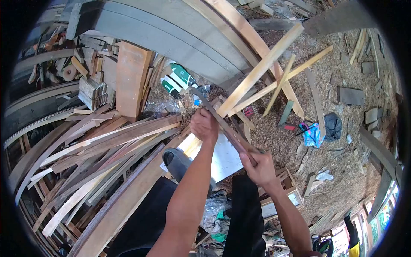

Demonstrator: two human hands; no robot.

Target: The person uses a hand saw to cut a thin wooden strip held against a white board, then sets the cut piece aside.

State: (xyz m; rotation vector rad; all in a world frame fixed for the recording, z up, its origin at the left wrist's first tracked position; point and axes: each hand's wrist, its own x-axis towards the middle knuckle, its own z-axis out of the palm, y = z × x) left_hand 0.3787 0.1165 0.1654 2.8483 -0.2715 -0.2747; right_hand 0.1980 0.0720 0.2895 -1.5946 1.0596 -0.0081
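Observation:
A long, narrow, dark wooden strip (229,135) slants across the middle of the view, in front of my body. My right hand (260,168) is wrapped round its near end, with the thumb lying along the wood. Farther up, my left hand (204,125) is closed in a fist against the strip's left side; its fingertips are hidden. Under my arms lies a white panel (227,160). A dark grey slipper (176,162) is beside it, partly behind my left forearm.
Stacked timber strips (107,147) fill the left side. Pale battens (261,68) cross ahead, near leaning grey boards (158,36). Green-and-white boxes (182,76) lie beyond my left hand. A wooden crate (282,192) stands at right. Wood chips cover the floor (269,132), with a blue-pink packet (311,135).

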